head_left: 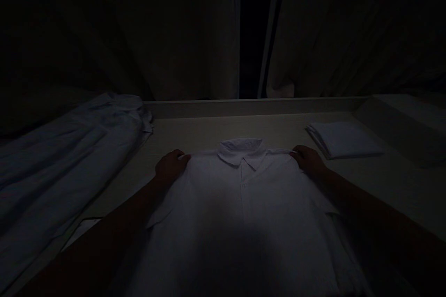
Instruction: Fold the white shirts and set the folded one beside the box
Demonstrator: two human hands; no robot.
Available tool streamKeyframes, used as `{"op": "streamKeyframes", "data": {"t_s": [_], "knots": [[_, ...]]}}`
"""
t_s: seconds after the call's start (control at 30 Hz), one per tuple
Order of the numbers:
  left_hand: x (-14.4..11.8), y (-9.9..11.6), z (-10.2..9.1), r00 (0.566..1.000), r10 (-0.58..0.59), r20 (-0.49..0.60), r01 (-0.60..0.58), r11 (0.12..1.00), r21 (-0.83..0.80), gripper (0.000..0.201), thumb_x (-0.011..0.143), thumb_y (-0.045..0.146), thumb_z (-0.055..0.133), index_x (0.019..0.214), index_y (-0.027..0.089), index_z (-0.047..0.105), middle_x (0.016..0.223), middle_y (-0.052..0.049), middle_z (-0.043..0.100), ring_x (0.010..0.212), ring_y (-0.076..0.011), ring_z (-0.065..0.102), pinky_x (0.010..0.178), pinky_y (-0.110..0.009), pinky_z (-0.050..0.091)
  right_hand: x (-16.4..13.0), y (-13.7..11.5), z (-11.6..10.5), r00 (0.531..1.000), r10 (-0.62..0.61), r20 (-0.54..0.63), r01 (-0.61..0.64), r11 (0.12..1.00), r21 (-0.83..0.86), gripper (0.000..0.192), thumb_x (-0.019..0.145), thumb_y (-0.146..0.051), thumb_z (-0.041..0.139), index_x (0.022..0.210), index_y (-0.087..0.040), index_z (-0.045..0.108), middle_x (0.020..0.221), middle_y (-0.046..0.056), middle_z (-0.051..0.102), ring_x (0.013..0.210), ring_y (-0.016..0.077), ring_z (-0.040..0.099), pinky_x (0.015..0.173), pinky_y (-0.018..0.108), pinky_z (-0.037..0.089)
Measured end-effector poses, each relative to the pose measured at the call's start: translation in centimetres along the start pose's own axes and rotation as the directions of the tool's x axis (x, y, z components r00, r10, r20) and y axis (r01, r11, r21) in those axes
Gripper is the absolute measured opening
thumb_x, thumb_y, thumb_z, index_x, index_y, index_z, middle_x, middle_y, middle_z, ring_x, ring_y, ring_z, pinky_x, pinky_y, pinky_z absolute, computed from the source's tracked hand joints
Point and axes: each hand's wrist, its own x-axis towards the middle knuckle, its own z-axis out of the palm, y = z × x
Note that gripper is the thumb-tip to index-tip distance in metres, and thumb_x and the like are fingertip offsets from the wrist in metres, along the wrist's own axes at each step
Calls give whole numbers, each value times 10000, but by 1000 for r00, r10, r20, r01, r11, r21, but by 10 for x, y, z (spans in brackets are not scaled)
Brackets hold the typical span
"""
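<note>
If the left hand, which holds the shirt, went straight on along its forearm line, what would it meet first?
Probably the ledge at the back of the table; the left hand would pass left of the collar. Its height is hard to judge in this dim light.

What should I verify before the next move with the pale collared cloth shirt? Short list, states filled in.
1. Bare left hand pinching one shoulder of the pale collared cloth shirt: ok.
2. Bare right hand pinching the opposite shoulder: ok.
3. Pointed pale collar roughly midway between the hands: ok.
4. Shirt apart from the flat folded pale cloth on the right: ok, surface shows between.
5. Bottom hem straight: cannot tell, lower part is in shadow and no hem shows.
6. Light good enough to judge creases: not ok, whole picture is very dark.
</note>
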Motion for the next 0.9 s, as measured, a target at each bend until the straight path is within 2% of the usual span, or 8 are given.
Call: {"op": "streamKeyframes", "data": {"t_s": [0.1, 0.27, 0.37, 0.53, 0.7, 0.8, 0.9], "knots": [[-9, 4, 3, 997, 17, -71, -11, 996, 87, 572, 880, 642, 278, 1058, 225, 627, 1028, -117, 702, 929, -288, 649, 735, -357, 449, -4, -4, 1, 996, 8, -86, -15, 996, -87, 353, 916, -483, 432, 1018, -204, 622, 1004, 99, 674, 908, 226, 611, 780, 312, 428], [-17, 13, 2, 996, 29, -89, -14, 986, 165, 572, 908, 617, 228, 1052, 208, 601, 1002, -129, 698, 909, -281, 651, 735, -353, 438, -3, -8, 0, 993, 87, -85, -96, 990, -106, 392, 896, -557, 451, 990, -211, 611, 946, 89, 672, 821, 219, 609, 688, 303, 408], [-17, 17, 1, 995, 46, -87, -29, 982, 188, 575, 917, 606, 208, 1045, 201, 596, 1002, -135, 695, 915, -282, 649, 738, -357, 435, -1, -11, -1, 992, 93, -87, -105, 984, -143, 402, 898, -571, 442, 996, -214, 598, 924, 87, 674, 799, 217, 607, 674, 299, 392], [-18, 13, 2, 995, 48, -85, -32, 982, 187, 575, 908, 608, 233, 1098, 195, 587, 1025, -141, 695, 920, -294, 652, 735, -362, 434, 1, -17, -3, 998, 34, -53, -47, 960, -274, 366, 919, -519, 437, 1046, -202, 568, 963, 104, 677, 862, 232, 613, 695, 299, 381], [-19, 3, -1, 998, 49, -44, -41, 984, 175, 585, 884, 643, 277, 1126, 208, 584, 998, -130, 707, 896, -300, 661, 727, -363, 435, 8, -21, -7, 999, -17, 28, 25, 947, -320, 376, 932, -515, 432, 1087, -195, 555, 1019, 115, 673, 935, 242, 612, 742, 302, 384], [-20, 1, -1, 998, 47, -43, -38, 982, 185, 598, 881, 659, 272, 1106, 204, 589, 978, -127, 708, 888, -300, 661, 725, -361, 435, 12, -20, -8, 995, -63, 76, 85, 942, -324, 383, 941, -507, 424, 1112, -188, 549, 1043, 121, 664, 928, 240, 610, 737, 303, 376], [-21, 1, 0, 995, 51, -90, -34, 983, 180, 607, 890, 653, 262, 1103, 191, 595, 993, -131, 699, 894, -299, 651, 732, -369, 436, 11, -19, -8, 993, -88, 84, 113, 921, -374, 394, 965, -504, 373, 1084, -171, 547, 1012, 129, 654, 866, 232, 607, 690, 301, 357]]}}
